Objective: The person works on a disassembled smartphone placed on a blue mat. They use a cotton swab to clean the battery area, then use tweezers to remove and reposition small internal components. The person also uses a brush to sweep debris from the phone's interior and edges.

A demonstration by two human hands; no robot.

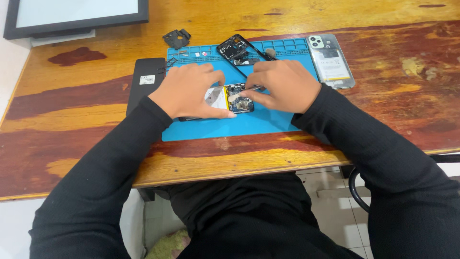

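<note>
An opened phone (235, 98) lies on the blue repair mat (249, 125), showing its blue circuit board and a white and yellow battery. My left hand (189, 91) presses down on the phone's left side and holds it steady. My right hand (282, 85) grips thin metal tweezers (251, 88) whose tip touches the circuit board. Both arms wear black sleeves.
A black phone frame (239, 50) lies at the mat's back. A clear back cover with camera cutouts (330, 60) sits to the right. A black flat panel (143, 81) lies left of the mat, a small black part (176, 38) behind it, a framed screen (76, 17) at far left.
</note>
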